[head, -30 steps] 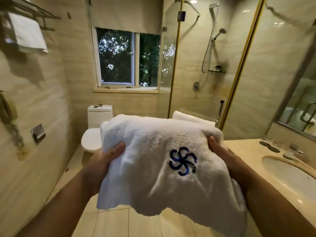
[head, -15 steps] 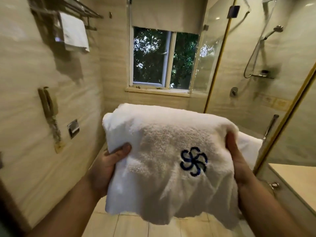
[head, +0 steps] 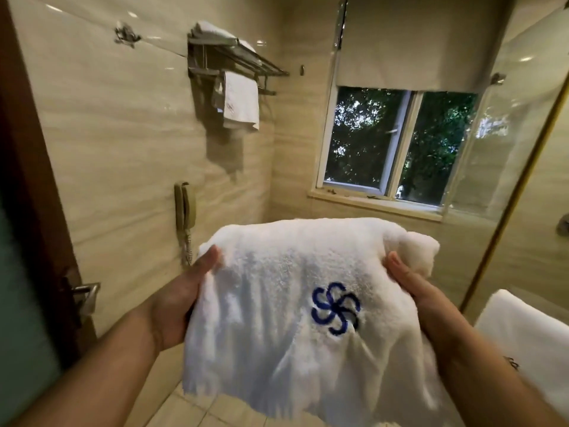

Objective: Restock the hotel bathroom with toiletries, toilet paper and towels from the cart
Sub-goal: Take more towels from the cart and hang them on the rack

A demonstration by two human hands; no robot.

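The folded white towel (head: 295, 297), thick and marked with a blue pinwheel emblem (head: 335, 308), is held out in the air in front of the person, below and to the right of the wall-mounted towel rack (head: 237, 61) and well apart from it. The left hand (head: 181, 300) clamps the towel's left edge with the thumb on top and the other fingers hidden under the cloth; the right hand (head: 418, 294) does the same on the right edge, thumb pressed into the pile. Both hands are therefore closed on the towel, which spans the gap between them. Its near flap hangs loose below the hands, and a bulge of the fold pokes out past the right thumb. That looseness is the likely trouble: if the towel is lifted toward the rack by its edges alone, the fold may slump open or the hanging flap may catch on the rack's front bars. The rack already carries a folded towel on its top shelf and a smaller hanging towel (head: 241, 100) on its lower bar, so space up there looks limited, and pushing the new one in could shift them. Another white towel (head: 529, 340) lies low, to the right of the rack and far below it.
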